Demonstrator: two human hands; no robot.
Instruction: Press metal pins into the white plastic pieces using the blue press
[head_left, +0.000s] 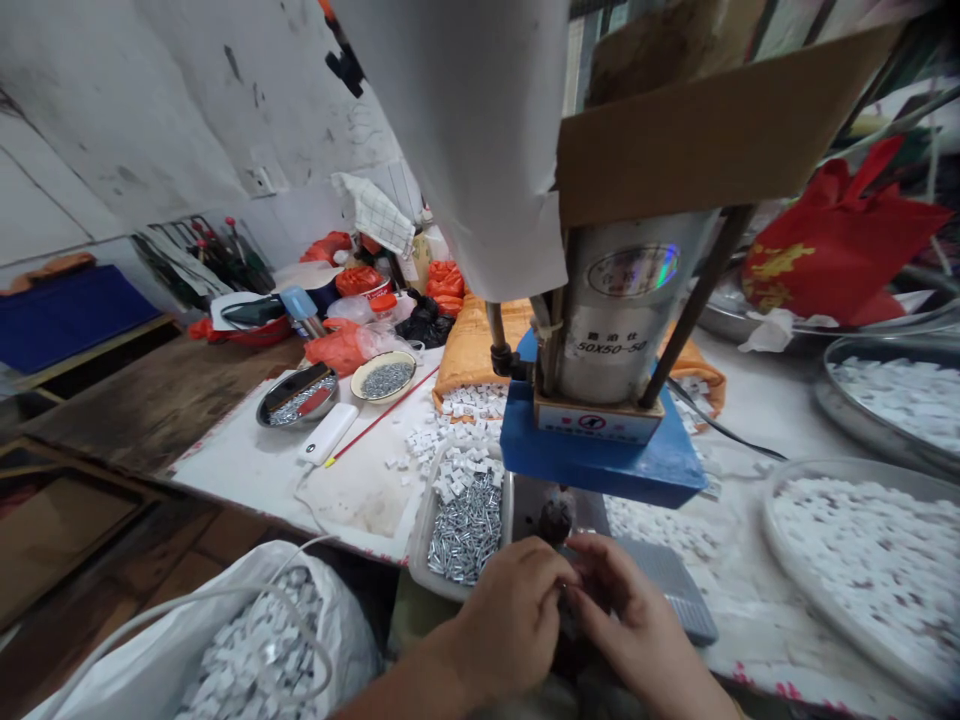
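My left hand (517, 602) is closed, its thumb and fingers pinched together beside the tub. Close to its fingertips, my right hand (631, 612) has thumb and fingers curled inward; whatever small thing lies between the fingertips is too hidden to name. Both hands are just in front of the dark round die (556, 515) of a press, under its blue head (600, 465). Left of them stands a white plastic tub (417, 560) with metal pins (465, 530) at the near end and small white plastic pieces (466, 470) at the far end.
A ribbed grey block (667, 585) sits right of the hands. A round tray (776, 520) of white pieces stands farther right. At lower left is a white sack (352, 625) of white pieces. Bowls of metal parts, including a cream bowl (356, 385), stand behind a red stick (382, 415).
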